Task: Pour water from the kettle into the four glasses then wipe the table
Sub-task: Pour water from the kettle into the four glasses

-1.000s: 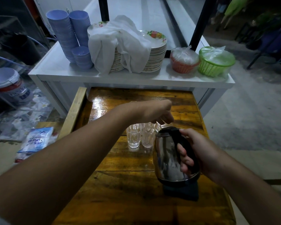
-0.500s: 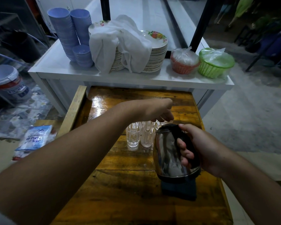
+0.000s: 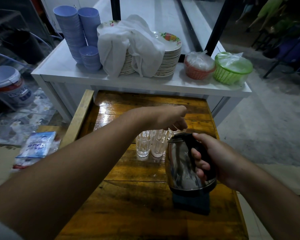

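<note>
A steel kettle (image 3: 180,163) with a black handle sits slightly tilted over a dark blue cloth (image 3: 191,204) on the wooden table (image 3: 137,205). My right hand (image 3: 220,161) is wrapped around the handle. Several empty clear glasses (image 3: 143,144) stand bunched together just left of and behind the kettle. My left hand (image 3: 163,118) reaches over them. Its fingers are pinched at what looks like the rim of the back right glass, beside the kettle's lid. The back glasses are mostly hidden by that hand.
Behind the table, a white counter (image 3: 59,66) holds stacked blue bowls (image 3: 73,32), plates under a white cloth (image 3: 128,45), and orange (image 3: 197,70) and green (image 3: 232,70) baskets. A wooden plank (image 3: 78,118) leans at the table's left edge. A bucket (image 3: 9,85) and plastic packet (image 3: 36,144) lie on the floor.
Hardly anything: the kettle and my right hand have edged slightly up and toward the glasses. My left hand stays over the glasses.
</note>
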Tool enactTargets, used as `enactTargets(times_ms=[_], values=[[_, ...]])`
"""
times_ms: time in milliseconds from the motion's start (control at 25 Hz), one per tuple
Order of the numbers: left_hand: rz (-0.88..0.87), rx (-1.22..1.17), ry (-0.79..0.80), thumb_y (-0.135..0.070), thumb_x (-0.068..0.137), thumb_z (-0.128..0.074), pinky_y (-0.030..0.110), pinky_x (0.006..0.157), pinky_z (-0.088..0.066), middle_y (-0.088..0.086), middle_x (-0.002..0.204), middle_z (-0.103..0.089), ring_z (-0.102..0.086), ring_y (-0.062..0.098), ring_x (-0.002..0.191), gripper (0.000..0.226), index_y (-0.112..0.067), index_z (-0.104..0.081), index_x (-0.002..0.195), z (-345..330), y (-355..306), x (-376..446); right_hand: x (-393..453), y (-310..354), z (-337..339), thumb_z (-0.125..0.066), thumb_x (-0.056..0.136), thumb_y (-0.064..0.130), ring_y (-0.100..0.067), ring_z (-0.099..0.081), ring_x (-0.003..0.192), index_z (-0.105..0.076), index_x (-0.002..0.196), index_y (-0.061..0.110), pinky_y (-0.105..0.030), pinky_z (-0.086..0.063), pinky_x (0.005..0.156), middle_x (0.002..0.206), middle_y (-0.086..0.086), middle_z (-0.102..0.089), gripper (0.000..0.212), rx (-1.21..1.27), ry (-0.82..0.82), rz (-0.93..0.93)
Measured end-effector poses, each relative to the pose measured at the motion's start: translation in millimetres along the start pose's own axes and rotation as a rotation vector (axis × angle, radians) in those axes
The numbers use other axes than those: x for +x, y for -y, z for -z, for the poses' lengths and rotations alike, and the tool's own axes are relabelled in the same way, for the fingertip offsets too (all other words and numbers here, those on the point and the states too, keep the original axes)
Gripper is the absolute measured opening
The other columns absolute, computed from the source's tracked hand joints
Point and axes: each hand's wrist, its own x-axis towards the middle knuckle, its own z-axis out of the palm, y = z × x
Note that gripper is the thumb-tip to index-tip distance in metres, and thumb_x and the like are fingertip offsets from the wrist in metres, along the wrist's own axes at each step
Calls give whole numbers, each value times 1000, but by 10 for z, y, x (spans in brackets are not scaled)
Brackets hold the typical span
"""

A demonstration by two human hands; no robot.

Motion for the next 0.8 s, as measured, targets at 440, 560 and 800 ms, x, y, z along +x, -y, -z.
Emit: enactTargets(times_ms=[440,560,800], values=[[-12,15,-14,-36,103,-13,41,111,-39,14,142,-58,-56,25,126,64,-3,-55,139,24,-21,-49,15,-8,-11,-40,102,57,-21,-54,44,-56,54,17,-33,-44,54,47,-3,-44,64,-19,3,13],[-9,5,-22,-36,102,-15,41,111,-39,13,139,-61,-58,23,124,63,-4,-57,137,15,-18,-38,17,11,-17,-41,101,58,-21,-54,43,-55,54,17,-31,-43,50,46,-3,-43,64,-26,-16,9],[-5,6,-19,-35,103,-14,39,111,-39,14,142,-58,-56,25,127,63,-3,-55,139,25,-46,-47,26,32,-8,-41,101,59,-20,-53,41,-54,53,18,-29,-44,48,46,-2,-42,64,-36,-26,9]])
